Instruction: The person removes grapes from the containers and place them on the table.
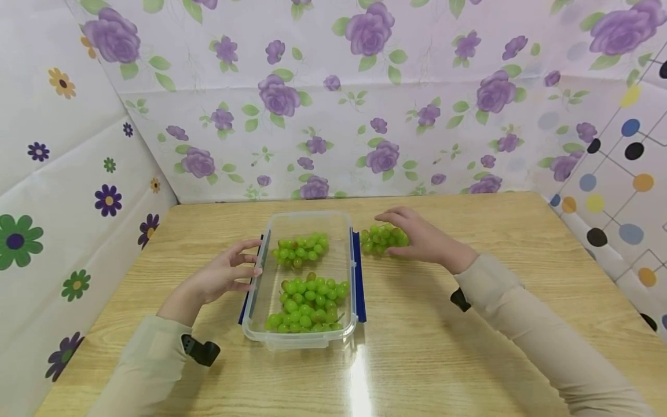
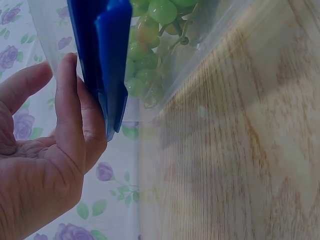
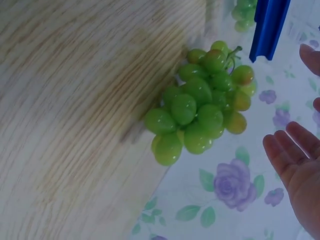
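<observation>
A clear plastic container (image 1: 299, 216) with blue side clips (image 1: 359, 278) stands on the table, lidless. Inside lie a small bunch of green grapes (image 1: 300, 249) toward the back and a larger heap of grapes (image 1: 307, 304) at the front. My left hand (image 1: 224, 275) rests at the container's left side, fingertips at the rim and blue clip (image 2: 102, 65), fingers loosely bent. To the right of the container another bunch of grapes (image 1: 376, 238) lies on the table. Over it hovers my right hand (image 1: 419, 237), thumb and fingers spread; the right wrist view shows a gap between fingers and grapes (image 3: 197, 105).
The wooden table (image 1: 469, 347) runs back to a flowered cloth (image 1: 323, 116) hanging behind it. Patterned cloths also hang at the left (image 1: 62, 150) and right (image 1: 620, 174). Dark wrist cameras (image 1: 200, 349) are strapped over both sleeves.
</observation>
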The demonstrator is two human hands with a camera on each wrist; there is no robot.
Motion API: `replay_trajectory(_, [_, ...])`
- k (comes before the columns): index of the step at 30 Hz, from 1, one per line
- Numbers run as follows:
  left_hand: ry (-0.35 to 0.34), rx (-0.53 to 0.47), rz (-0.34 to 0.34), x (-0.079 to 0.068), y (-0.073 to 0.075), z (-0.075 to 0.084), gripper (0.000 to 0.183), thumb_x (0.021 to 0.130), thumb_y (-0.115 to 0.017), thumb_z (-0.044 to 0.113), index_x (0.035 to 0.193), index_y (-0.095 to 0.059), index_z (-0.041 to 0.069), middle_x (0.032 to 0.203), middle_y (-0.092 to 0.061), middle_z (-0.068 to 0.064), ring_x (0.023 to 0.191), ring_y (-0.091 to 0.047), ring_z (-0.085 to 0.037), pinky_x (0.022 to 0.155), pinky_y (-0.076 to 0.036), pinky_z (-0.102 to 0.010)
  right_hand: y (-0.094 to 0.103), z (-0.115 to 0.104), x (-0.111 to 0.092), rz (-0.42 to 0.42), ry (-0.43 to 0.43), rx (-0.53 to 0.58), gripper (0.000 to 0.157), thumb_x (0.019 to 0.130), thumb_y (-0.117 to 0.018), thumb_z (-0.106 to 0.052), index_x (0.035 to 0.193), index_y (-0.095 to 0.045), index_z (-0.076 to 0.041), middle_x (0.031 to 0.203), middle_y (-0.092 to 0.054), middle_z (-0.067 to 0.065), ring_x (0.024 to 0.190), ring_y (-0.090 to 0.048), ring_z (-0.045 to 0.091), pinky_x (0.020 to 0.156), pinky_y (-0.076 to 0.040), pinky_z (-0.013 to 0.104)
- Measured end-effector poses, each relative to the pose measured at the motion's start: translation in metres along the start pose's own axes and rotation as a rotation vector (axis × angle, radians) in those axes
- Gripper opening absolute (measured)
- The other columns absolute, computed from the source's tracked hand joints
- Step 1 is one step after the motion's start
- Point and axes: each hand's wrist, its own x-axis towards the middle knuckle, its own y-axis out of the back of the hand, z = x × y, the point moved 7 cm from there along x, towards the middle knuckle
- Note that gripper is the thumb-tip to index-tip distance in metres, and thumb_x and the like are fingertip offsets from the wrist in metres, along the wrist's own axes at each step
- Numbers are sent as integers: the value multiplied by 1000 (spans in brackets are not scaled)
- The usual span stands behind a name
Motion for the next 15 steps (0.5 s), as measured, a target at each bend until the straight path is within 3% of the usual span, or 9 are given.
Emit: replay_trajectory(15, [-7, -9, 3, -1, 0, -1, 76, 93, -60, 16, 153, -12, 12, 142, -23, -27, 105, -51, -18, 85, -51, -37, -1, -35, 6, 35, 117, 55, 66, 81, -76, -14, 138, -45, -5, 136, -44, 18, 126, -42, 34, 102, -40, 50])
